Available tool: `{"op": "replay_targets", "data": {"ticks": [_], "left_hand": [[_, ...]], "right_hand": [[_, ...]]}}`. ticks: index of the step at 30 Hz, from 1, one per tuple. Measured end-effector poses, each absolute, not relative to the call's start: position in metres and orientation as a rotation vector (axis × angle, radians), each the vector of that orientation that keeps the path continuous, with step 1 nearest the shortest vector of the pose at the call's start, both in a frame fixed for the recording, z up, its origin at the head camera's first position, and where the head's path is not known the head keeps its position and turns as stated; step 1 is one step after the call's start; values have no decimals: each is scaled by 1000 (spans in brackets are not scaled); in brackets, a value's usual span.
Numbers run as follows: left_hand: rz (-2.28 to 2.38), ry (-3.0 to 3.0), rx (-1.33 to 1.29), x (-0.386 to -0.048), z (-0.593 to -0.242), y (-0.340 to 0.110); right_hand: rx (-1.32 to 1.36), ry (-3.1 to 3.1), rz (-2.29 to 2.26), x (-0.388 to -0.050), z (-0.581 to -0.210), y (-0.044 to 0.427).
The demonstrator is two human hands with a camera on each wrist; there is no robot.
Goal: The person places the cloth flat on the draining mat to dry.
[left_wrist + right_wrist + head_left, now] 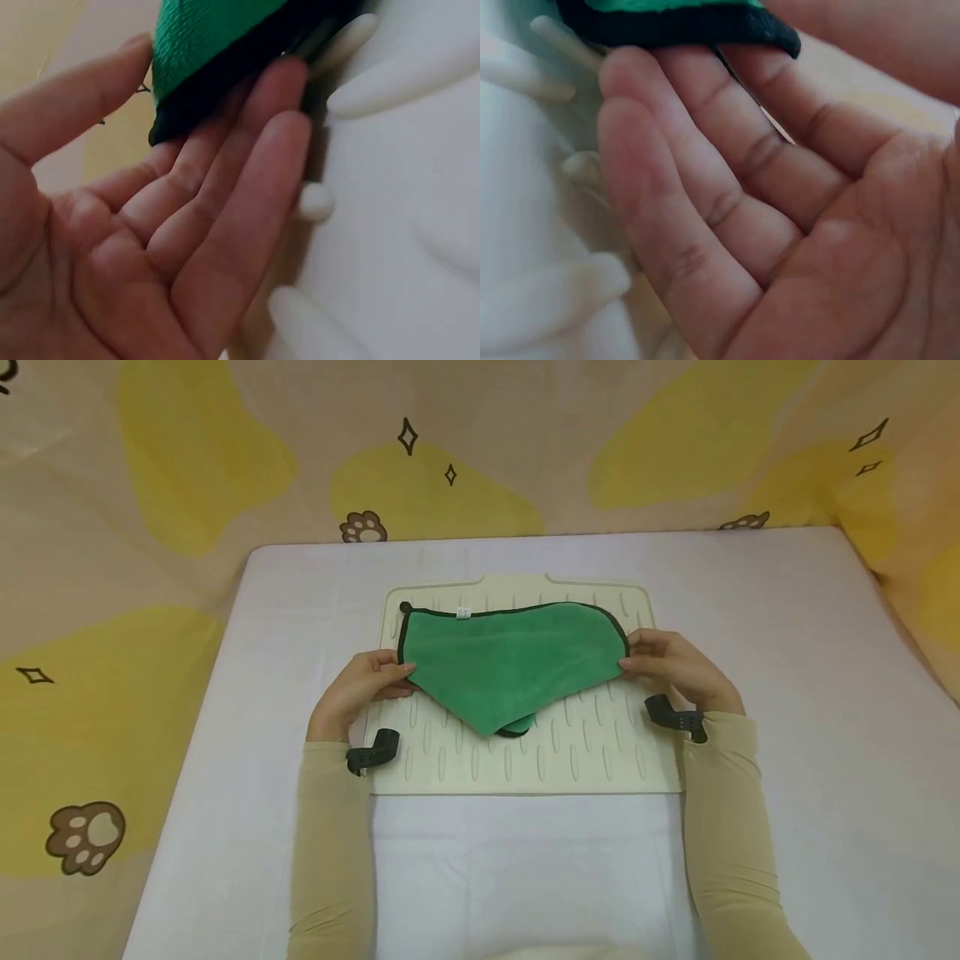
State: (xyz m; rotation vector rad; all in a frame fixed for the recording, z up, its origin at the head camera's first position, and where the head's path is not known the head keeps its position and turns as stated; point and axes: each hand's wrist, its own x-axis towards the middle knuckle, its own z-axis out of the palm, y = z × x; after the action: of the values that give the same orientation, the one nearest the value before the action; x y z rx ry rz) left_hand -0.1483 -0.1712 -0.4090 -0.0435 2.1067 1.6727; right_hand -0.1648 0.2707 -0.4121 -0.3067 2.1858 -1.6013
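Observation:
A green cloth with dark edging lies folded over a cream ribbed mat, its lower edge coming to a point and a small flap showing beneath. My left hand pinches the cloth's left corner, thumb on top and fingers underneath. At the opposite corner my right hand pinches it the same way. In the left wrist view the dark-edged cloth sits between thumb and fingers, close above the mat's raised ribs. The right wrist view shows the cloth's dark border lying across the fingers.
The cream mat with raised oval ribs lies on a white-covered table. A small white tag sits on the cloth's top edge. Patterned yellow and beige fabric hangs behind the table. Dark wrist mounts sit at both wrists.

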Motion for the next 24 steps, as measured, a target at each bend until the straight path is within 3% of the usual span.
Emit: {"op": "replay_targets", "data": {"ticks": [8, 24], "left_hand": [[1581, 2094, 144, -146, -409, -178], [1851, 2024, -114, -150, -411, -171]], "right_hand": [[-301, 2143, -1548, -164, -413, 269], [-340, 2155, -1761, -164, -414, 270]]}}
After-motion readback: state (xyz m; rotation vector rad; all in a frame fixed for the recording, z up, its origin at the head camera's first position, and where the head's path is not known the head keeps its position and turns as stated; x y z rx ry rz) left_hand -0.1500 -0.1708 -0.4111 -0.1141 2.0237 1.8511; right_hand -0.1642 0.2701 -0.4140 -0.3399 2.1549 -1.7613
